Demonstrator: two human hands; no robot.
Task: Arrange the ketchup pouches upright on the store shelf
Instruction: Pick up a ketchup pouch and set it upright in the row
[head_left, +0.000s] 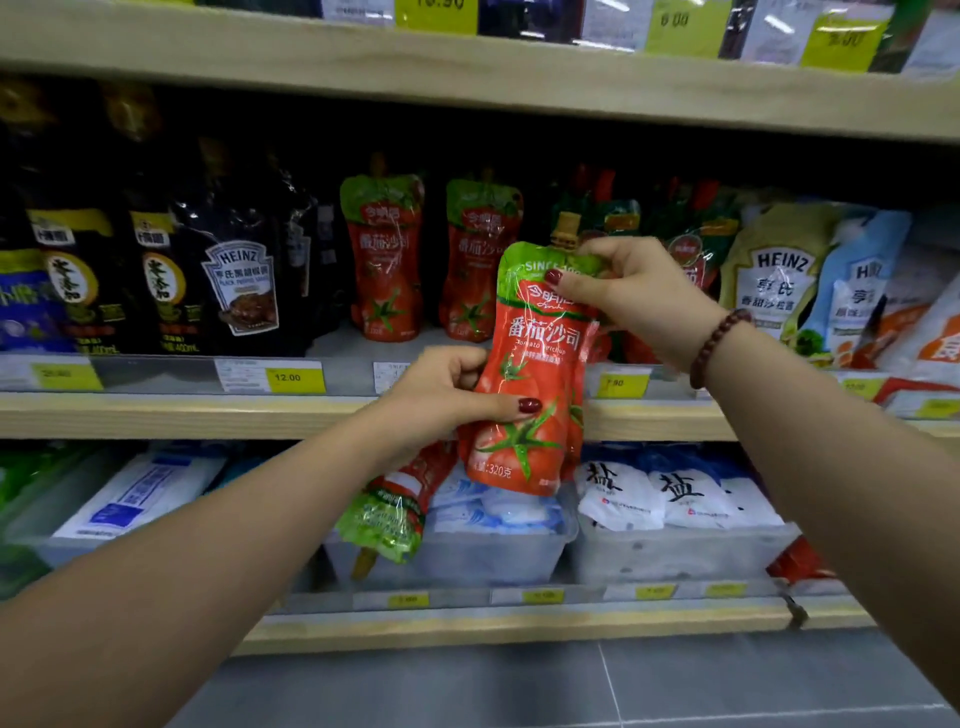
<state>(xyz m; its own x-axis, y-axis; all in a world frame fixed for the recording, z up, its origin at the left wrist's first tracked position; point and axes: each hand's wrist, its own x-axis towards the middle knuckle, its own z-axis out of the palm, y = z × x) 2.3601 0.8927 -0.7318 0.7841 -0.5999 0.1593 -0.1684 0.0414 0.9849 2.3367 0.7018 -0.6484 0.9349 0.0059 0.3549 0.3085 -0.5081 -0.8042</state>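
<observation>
I hold a red ketchup pouch (535, 374) with a green top upright in front of the middle shelf (171, 413). My left hand (441, 397) grips its lower left side. My right hand (628, 296) pinches its green top by the spout. Two matching pouches (384, 260) (480, 260) stand upright on the shelf behind it. Another ketchup pouch (395, 509) lies upside down in a bin on the lower shelf, under my left wrist.
Dark sauce pouches (239, 280) fill the shelf's left side. Heinz pouches (774, 280) and other green-red packs crowd the right. Clear plastic bins (675, 551) of white salt bags sit on the lower shelf. Yellow price tags (296, 379) line the shelf edges.
</observation>
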